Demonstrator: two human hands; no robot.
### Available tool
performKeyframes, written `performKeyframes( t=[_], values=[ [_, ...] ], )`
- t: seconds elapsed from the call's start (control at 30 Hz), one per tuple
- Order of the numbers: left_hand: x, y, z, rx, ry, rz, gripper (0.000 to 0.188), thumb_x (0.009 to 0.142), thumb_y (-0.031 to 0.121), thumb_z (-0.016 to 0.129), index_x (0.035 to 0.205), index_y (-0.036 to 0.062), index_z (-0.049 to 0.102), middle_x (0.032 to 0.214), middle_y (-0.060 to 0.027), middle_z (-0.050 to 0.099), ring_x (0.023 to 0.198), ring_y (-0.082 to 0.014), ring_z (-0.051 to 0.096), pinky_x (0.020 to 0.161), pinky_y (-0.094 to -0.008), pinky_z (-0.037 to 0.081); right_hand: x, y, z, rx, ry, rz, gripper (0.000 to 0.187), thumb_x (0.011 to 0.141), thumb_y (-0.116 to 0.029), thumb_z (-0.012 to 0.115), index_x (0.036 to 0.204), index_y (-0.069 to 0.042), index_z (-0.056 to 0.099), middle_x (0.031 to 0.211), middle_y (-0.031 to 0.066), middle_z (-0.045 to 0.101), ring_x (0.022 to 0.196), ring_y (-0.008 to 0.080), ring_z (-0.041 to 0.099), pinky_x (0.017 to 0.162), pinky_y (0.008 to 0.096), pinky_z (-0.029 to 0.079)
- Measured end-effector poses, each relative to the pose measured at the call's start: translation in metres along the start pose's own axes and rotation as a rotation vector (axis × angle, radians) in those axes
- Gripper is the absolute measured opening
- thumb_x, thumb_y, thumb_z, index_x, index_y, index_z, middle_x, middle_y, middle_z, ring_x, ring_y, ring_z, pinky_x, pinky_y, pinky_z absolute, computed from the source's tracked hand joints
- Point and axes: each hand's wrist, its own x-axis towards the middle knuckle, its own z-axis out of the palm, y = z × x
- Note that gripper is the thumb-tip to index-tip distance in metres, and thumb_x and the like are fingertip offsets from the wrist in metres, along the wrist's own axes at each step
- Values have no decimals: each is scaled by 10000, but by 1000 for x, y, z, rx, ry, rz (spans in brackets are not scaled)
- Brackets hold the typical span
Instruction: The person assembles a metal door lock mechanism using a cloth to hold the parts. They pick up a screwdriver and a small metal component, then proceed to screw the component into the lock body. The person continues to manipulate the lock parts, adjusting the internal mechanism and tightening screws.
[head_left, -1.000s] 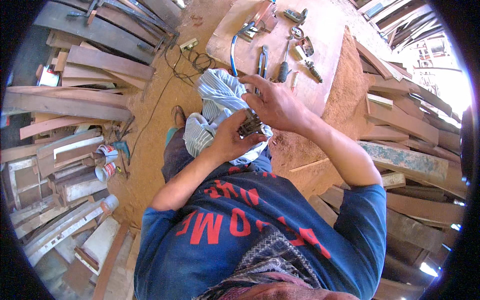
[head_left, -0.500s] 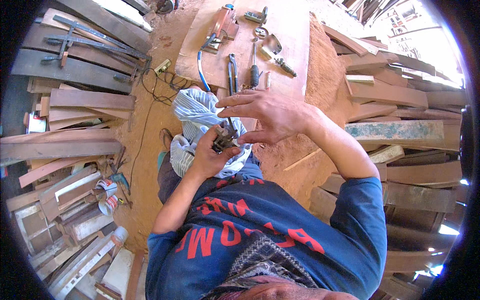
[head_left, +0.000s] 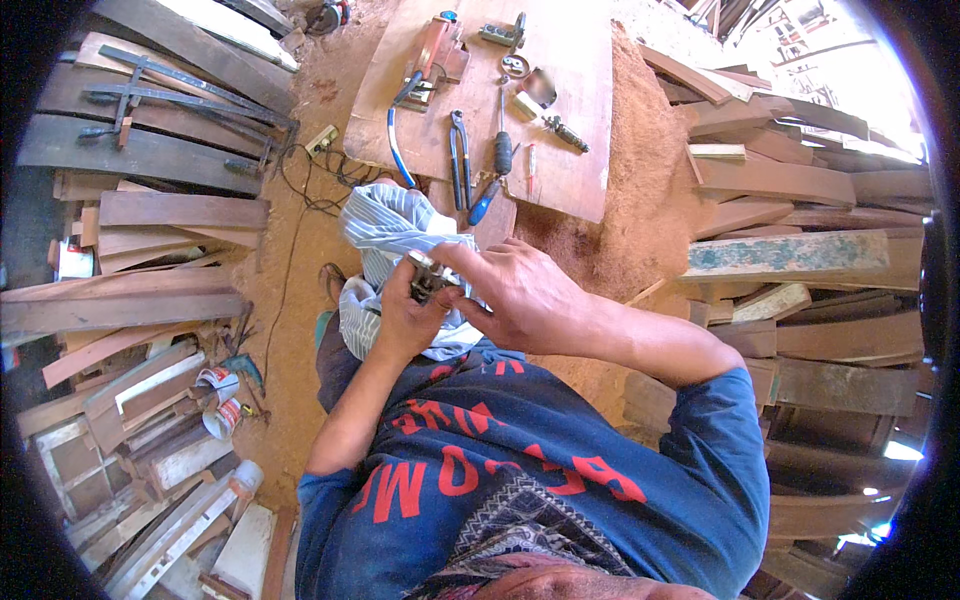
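My left hand is closed around a small grey metal part, above my lap. My right hand has come against the same part from the right. Its index finger reaches over the top and its thumb lies lower, so the part sits between them; the fingertips are partly hidden. Beneath both hands a striped light-blue cloth is bunched over my leg. Just beyond lie a screwdriver with a blue handle and long-handled pincers.
On the wooden board lie an orange power-tool body with a blue cord, a black-handled screwdriver, a slim red-and-clear screwdriver and a motor armature. Timber stacks flank both sides. Sawdust covers the ground.
My right hand has moved down and left, from spread fingers above the metal part to contact with it. The blue-handled screwdriver now shows on the board.
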Motion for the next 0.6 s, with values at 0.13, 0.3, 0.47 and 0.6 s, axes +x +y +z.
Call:
performKeyframes(
  t=[0.13,0.3,0.47,0.6],
  values=[
    [1,0,-9,-32,-54,-83,443,885,370,824,1097,43,614,893,-11,648,801,-105,580,691,-287,490,-9,13,-11,-15,-54,-317,395,847,-107,647,1225,-19,572,898,124,631,869,342,654,797,438,514],
    [-1,-7,-8,12,-95,-31,372,875,275,801,1104,44,621,934,-47,669,831,-163,616,750,-326,506,-4,8,-10,-278,-31,-593,249,833,-187,636,1036,-44,640,831,55,589,799,260,636,722,385,508],
    [-4,-25,-4,456,-120,270,347,875,202,797,1149,45,654,1058,-118,700,965,-248,680,838,-388,534,44,-5,-9,-221,56,-649,134,816,-207,653,882,-94,621,812,41,574,783,255,629,680,396,517],
    [-6,-6,-6,177,-192,-17,506,867,291,822,1262,46,622,1139,-109,698,1054,-234,657,897,-377,516,84,26,14,-164,30,-426,126,835,-192,674,860,-74,637,814,102,625,806,322,668,701,458,541]
  ],
)
